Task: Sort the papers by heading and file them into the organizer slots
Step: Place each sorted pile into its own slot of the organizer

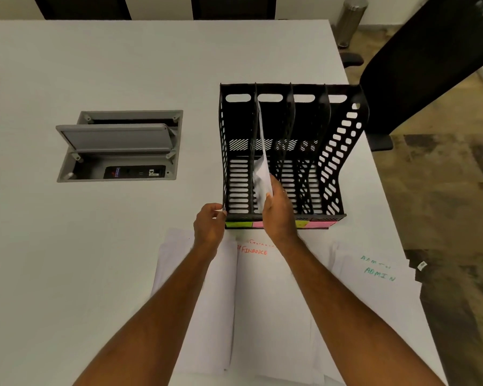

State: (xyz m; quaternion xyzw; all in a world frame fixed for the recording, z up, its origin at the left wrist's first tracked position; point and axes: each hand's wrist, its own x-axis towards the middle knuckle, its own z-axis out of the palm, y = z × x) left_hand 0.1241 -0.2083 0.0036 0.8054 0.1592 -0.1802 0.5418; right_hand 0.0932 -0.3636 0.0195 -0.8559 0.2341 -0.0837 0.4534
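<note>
Right hand clamped on papers in organizer's second slot — left hand pinching its front-left corner.

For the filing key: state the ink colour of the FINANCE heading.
Red-orange ink, on the FINANCE heading, head view.
</note>
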